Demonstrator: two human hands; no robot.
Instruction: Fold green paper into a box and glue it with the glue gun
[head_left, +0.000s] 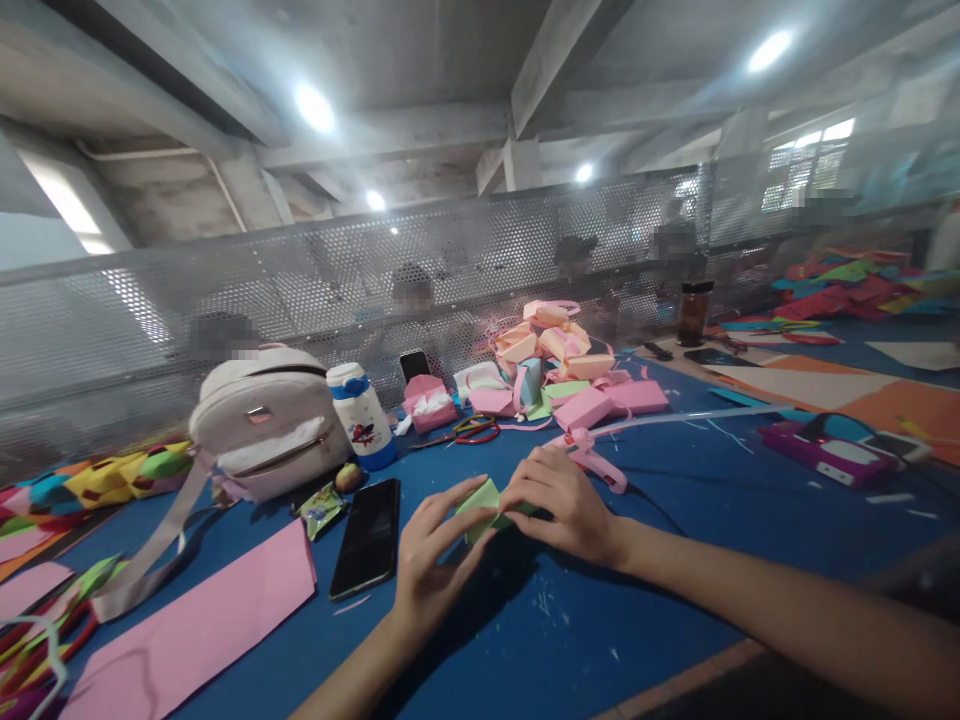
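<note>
Grip of left hand point(429, 550) and right hand point(559, 508) pinching green paper point(484, 499), wrapper point(322, 511) (print unreadable), phone point(365, 540) beside it

Left hand point(435, 545), right hand point(559, 502): both bare, slender fingers point(526, 490), narrow wrists point(616, 540). Left forearm point(360, 662) bare, visible up to near edge. Right forearm point(750, 605) bare too, longer stretch visible, tapering toward wrist, cut off at right edge.
</note>
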